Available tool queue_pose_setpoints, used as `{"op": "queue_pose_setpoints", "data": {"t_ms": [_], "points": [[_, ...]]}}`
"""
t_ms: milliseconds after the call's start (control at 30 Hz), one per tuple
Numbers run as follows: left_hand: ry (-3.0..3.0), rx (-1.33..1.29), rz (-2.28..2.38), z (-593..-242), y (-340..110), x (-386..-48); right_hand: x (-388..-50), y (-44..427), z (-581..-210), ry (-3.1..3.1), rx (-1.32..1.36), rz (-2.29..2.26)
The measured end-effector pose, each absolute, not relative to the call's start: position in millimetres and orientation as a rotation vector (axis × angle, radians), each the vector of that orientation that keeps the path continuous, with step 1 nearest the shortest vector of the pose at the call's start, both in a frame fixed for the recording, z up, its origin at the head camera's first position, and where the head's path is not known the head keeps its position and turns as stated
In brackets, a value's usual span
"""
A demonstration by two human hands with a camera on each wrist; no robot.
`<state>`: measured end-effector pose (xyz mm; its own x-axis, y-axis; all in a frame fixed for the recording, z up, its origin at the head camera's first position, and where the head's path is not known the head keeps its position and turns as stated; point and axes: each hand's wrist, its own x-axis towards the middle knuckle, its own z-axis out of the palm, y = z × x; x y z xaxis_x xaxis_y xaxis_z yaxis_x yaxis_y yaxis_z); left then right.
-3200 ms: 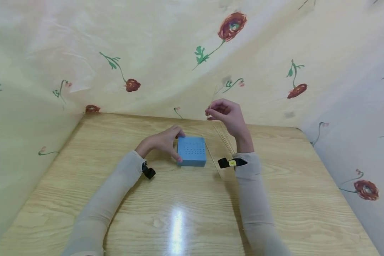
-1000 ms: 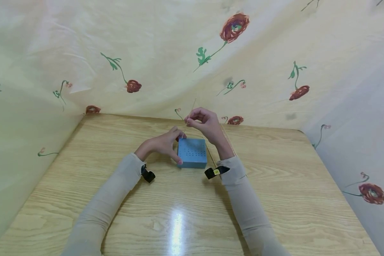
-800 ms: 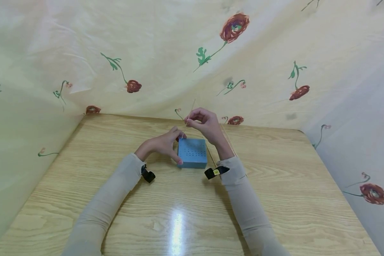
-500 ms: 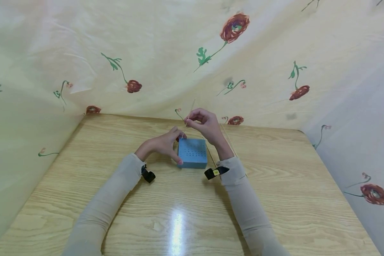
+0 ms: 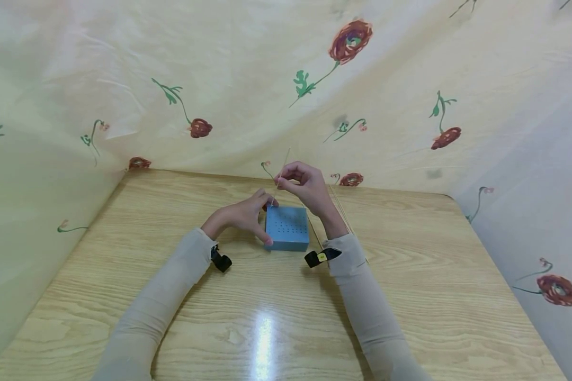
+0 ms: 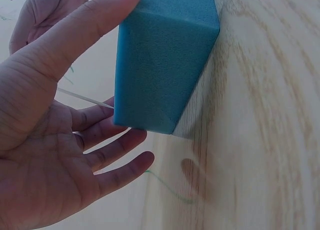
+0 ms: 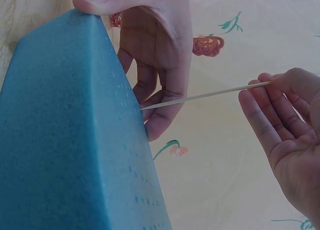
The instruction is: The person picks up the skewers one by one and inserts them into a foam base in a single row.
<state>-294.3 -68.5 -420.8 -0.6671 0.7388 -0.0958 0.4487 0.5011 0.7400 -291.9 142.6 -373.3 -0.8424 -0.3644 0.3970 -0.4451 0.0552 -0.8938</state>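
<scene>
A blue foam block [image 5: 287, 228] lies on the table, its top dotted with rows of small holes. My left hand [image 5: 240, 211] grips it at the left side, thumb at the near corner and fingers at the far one. Above the block's far edge my right hand [image 5: 307, 185] pinches a thin wooden skewer [image 5: 286, 159] between thumb and fingers. In the right wrist view the slanted skewer [image 7: 215, 93] has its pointed tip at the block's top face, beside the left fingers. Whether the tip has entered the foam, I cannot tell.
To the right of the block one loose skewer [image 5: 316, 233] lies on the wooden table [image 5: 209, 317]. Further right lie more skewers [image 5: 340, 206], partly hidden by the right forearm. A flowered cloth [image 5: 248, 79] hangs behind and beside the table.
Since the oldest frame, my right hand has carried the skewer left and down to the block's far left corner. Over the last second both hands have stayed almost still.
</scene>
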Motion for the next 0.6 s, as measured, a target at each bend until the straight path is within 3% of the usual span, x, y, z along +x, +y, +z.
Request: {"op": "queue_pose_setpoints", "data": {"t_ms": [600], "points": [[2.339, 0.986, 0.984, -417.7, -68.7, -293.4, -293.5, 139.8, -374.7, -2.246, 0.881, 1.906]]}}
